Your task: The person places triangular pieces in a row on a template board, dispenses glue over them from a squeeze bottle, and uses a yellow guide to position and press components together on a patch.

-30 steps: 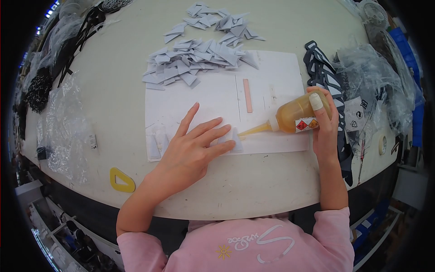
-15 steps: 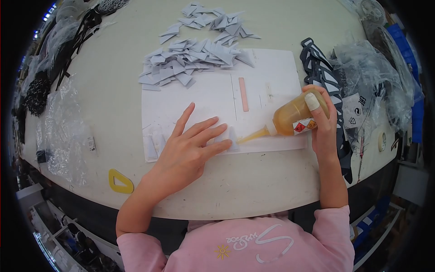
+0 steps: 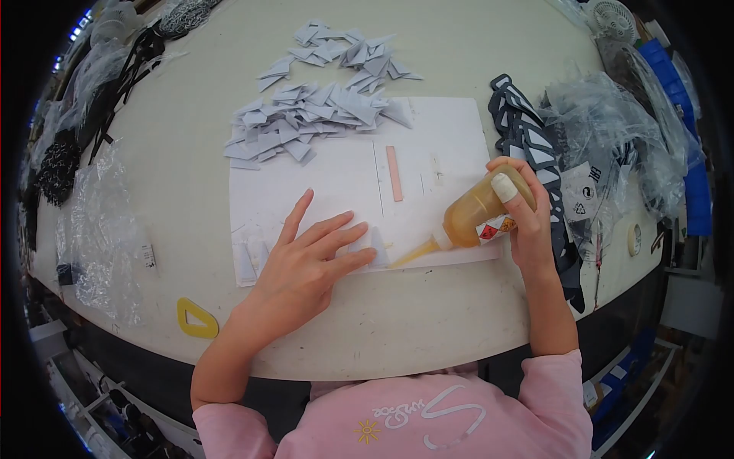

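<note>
Right hand [image 3: 529,222]: we're wrapping fingers round the amber bottle [image 3: 465,214]; the nozzle [image 3: 415,252] is angling down. Oversqueezing = blob risk. Just left of the tip, small white pieces [image 3: 380,246] are lying on the white sheet [image 3: 451,138], under and beside our left hand [image 3: 298,271]. That one's spreading, pinching nothing; can't tell how hard it's pressing. Dragging fingertips could skew pieces. Beyond both hands, the loose pile [image 3: 306,118] is overlapping the sheet's edge; a bump could scatter it.

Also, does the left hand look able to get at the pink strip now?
Probably yes. The left hand grips nothing, and only bare white sheet separates it from the pink strip, though its fingers seem to rest on white pieces.
</note>
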The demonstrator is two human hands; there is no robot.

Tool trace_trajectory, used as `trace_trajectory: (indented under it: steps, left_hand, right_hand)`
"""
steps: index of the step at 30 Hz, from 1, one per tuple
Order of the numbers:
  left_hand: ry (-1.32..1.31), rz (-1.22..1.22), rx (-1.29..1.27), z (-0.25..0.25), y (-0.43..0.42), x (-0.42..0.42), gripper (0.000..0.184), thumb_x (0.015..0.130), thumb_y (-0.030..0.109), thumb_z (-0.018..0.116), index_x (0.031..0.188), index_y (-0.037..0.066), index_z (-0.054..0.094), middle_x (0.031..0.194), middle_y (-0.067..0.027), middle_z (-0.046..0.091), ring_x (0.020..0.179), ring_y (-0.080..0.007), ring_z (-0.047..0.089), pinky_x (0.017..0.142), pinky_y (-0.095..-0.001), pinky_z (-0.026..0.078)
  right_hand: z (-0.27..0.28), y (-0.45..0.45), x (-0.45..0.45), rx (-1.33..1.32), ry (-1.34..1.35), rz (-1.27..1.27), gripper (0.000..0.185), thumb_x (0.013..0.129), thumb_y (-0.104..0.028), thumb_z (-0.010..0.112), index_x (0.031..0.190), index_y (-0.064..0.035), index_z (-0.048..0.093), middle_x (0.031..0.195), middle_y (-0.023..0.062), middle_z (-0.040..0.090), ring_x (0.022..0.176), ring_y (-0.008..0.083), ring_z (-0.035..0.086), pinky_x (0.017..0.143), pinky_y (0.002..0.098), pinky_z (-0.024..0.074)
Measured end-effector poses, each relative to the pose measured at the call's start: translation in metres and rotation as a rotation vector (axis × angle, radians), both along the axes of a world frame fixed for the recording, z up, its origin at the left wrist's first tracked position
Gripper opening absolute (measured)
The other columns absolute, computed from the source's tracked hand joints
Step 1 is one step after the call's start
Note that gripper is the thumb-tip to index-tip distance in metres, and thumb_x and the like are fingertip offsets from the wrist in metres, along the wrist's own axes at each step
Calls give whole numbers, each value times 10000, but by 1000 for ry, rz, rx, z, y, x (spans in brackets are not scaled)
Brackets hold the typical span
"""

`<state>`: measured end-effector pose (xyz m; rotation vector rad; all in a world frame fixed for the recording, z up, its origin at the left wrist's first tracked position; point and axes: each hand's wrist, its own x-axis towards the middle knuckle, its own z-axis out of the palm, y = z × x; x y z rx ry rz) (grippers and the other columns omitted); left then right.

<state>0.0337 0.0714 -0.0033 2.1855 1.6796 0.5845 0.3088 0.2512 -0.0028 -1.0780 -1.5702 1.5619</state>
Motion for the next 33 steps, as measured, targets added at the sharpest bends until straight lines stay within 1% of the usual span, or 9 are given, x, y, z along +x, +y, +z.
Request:
trace_trajectory:
  steps: [2, 5, 6, 9, 10, 14, 18, 21, 33]
  left_hand:
    - [-10, -6, 1, 0, 0, -1, 481, 788, -119, 665, 1157, 169, 777, 1320, -46, 718, 1341, -276, 614, 1295, -621, 214]
    - [-52, -9, 3, -1, 0, -4, 462, 786, -122, 661, 1140, 154, 768, 1322, -46, 716, 1335, -267, 619, 1294, -623, 203]
    - [-70, -9, 4, -2, 0, -5, 456, 784, -124, 659, 1134, 149, 765, 1321, -46, 715, 1332, -264, 621, 1294, -624, 200]
    - [-91, 12, 16, -8, -1, -7, 445, 780, -127, 656, 1123, 139, 753, 1326, -63, 710, 1332, -253, 624, 1297, -621, 190]
    - [-94, 10, 25, -8, -1, -7, 444, 781, -127, 657, 1124, 139, 751, 1323, -68, 709, 1330, -251, 625, 1297, -620, 192]
    - [-81, 14, 60, -10, -3, -9, 438, 783, -124, 663, 1123, 138, 747, 1316, -81, 703, 1328, -250, 626, 1297, -613, 201]
    - [-27, 56, 113, -12, -2, -10, 432, 772, -119, 676, 1115, 133, 750, 1312, -76, 697, 1331, -252, 621, 1294, -596, 225]
    - [-2, 92, 136, -15, -2, -13, 434, 763, -117, 684, 1113, 129, 759, 1323, -83, 693, 1333, -256, 616, 1290, -580, 247]
    - [-72, 20, 127, -19, -6, -5, 467, 771, -108, 687, 1135, 167, 786, 1341, -128, 682, 1345, -311, 600, 1261, -571, 310]
  right_hand:
    - [-3, 5, 4, -20, 67, 31, 412, 948, -327, 733, 1239, -45, 657, 1016, 42, 650, 926, 118, 622, 827, 258, 509]
    - [2, 23, 19, -507, 611, 78, 465, 993, -378, 674, 1279, -14, 634, 1033, 105, 669, 963, 188, 684, 820, 304, 599]
    - [10, 34, 23, -655, 901, 336, 558, 1036, -442, 599, 1345, 22, 581, 1097, 168, 672, 1050, 257, 718, 823, 348, 667]
    - [18, 31, 36, -479, 1011, 14, 633, 1046, -488, 580, 1396, 38, 535, 1234, 193, 650, 1123, 264, 717, 812, 333, 684]
    - [25, 25, 39, -360, 859, -50, 661, 1036, -460, 623, 1459, 31, 494, 1355, 207, 611, 1174, 271, 704, 911, 355, 654]
    - [36, -17, 12, -63, 374, -90, 699, 950, -412, 745, 1457, 20, 531, 1377, 141, 607, 1267, 203, 633, 1087, 358, 516]
    - [29, -30, -7, 265, 87, -163, 670, 864, -376, 789, 1379, -3, 578, 1181, 70, 615, 1099, 135, 611, 994, 294, 478]
    - [13, -30, 2, 368, -5, -154, 617, 877, -379, 780, 1329, -5, 589, 1152, 68, 609, 1063, 135, 604, 973, 282, 463]
    - [4, -37, -5, 400, -45, -161, 562, 911, -337, 771, 1336, -27, 574, 1142, 57, 597, 1026, 126, 595, 937, 275, 467]
